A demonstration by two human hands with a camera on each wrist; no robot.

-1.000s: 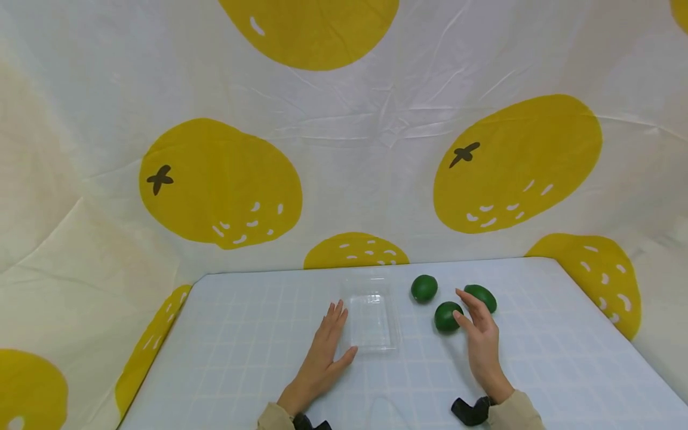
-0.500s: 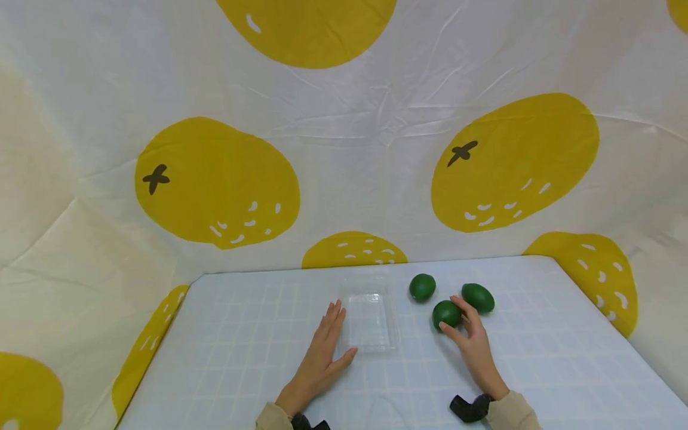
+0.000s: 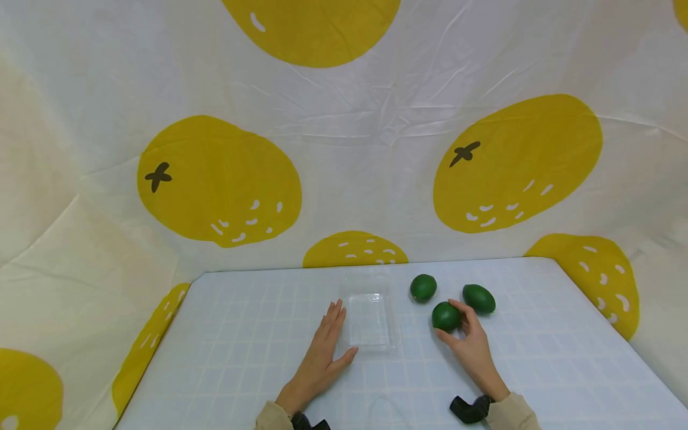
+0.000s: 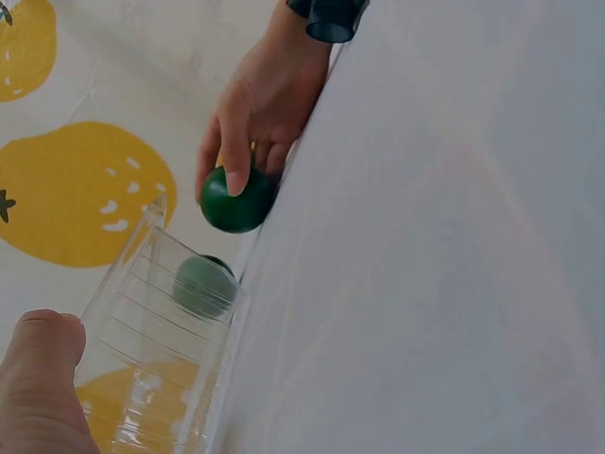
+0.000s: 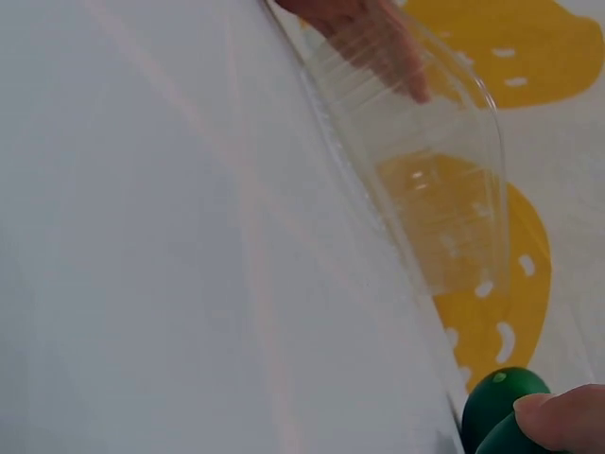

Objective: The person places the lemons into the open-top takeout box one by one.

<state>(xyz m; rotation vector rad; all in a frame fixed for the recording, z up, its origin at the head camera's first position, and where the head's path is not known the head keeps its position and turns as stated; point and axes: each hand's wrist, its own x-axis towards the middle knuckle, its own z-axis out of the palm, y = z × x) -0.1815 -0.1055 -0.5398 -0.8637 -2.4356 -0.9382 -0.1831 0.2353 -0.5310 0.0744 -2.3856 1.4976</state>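
Head view: two limes (image 3: 423,287) flank the right hand (image 3: 470,346).

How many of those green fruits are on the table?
3. One is held in the right hand: the nearest green fruit. Another lies behind it beside the clear tray; the third lies to the right.

Take the tray (image 3: 369,319) on the table (image 3: 564,370) as your mark. Your left hand (image 3: 321,358) lies against its left edge. To its right sit three limes: one (image 3: 423,287) just beside its far corner, one (image 3: 446,316) in your right hand (image 3: 472,349), one (image 3: 479,298) farthest right.
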